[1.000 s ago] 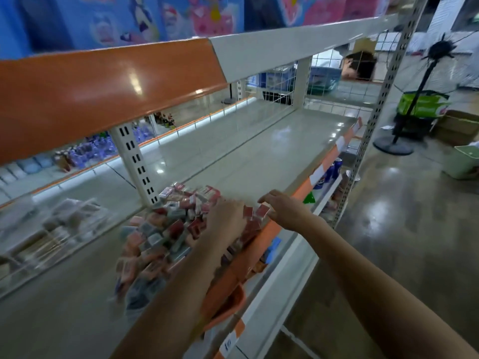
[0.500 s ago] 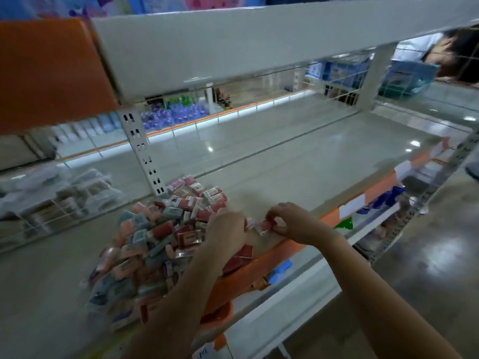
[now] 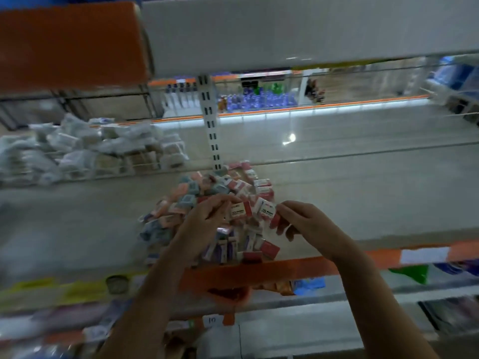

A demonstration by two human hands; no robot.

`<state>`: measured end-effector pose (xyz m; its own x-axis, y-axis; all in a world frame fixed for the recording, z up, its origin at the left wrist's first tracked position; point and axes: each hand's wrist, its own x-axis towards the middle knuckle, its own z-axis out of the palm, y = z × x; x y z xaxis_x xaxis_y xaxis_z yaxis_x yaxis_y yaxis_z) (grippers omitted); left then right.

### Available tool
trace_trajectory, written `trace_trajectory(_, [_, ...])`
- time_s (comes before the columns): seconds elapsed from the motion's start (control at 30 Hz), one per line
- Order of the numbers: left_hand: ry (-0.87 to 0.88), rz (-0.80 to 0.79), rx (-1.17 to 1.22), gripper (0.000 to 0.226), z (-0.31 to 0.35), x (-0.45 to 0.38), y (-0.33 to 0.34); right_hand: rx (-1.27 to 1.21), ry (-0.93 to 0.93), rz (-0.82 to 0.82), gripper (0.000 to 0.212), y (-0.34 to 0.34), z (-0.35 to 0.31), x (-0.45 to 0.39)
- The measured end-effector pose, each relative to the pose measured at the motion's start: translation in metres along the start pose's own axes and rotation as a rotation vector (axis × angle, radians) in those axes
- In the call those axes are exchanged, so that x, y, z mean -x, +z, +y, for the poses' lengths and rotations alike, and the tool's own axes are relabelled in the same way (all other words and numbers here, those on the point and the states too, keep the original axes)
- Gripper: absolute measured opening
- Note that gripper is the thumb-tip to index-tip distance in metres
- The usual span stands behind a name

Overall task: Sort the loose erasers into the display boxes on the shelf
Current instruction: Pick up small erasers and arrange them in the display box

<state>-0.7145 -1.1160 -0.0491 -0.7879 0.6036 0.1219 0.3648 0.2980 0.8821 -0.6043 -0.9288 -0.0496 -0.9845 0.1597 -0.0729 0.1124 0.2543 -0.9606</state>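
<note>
Head view: one eraser [image 3: 241, 209] is pinched by left hand [image 3: 207, 216], another eraser [image 3: 267, 211] by right hand [image 3: 303, 224], fingers curled, above the pile [image 3: 207, 203].

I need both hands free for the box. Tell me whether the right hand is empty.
No. The right hand pinches a red-and-white eraser over the eraser pile.

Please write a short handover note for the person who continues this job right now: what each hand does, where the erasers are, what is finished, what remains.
Left hand: pinches one red-and-white eraser above the pile.
Right hand: holds another red-and-white eraser, with one more red one under its fingers.
Pile of loose erasers: heaped on the shelf near its orange front edge.
Done: nothing visibly sorted; no display boxes are in view.
Left: almost the whole pile.
</note>
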Motion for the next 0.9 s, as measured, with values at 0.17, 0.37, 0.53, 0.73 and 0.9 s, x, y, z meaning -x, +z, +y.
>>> trace_trajectory(0.17, [-0.117, 0.101, 0.176, 0.028, -0.016, 0.041, -0.053, -0.067, -0.03, -0.109, 0.017, 0.053, -0.024, -0.02])
trace_trajectory(0.37, [-0.235, 0.129, 0.188, 0.024, -0.039, 0.101, -0.13, -0.126, -0.112, -0.201, 0.024, 0.142, -0.056, -0.034])
trace_trajectory(0.53, [-0.268, 0.17, 0.198, 0.022, -0.062, 0.166, -0.208, -0.187, -0.119, -0.35, 0.015, 0.241, -0.084, -0.044])
trace_trajectory(0.73, [-0.218, 0.252, 0.062, 0.028, -0.097, 0.236, -0.302, 0.089, -0.27, -0.42, 0.033, 0.366, -0.107, -0.056])
trace_trajectory(0.9, [-0.285, 0.328, -0.041, 0.031, -0.135, 0.275, -0.369, 0.143, -0.281, -0.473, 0.036, 0.446, -0.131, -0.072])
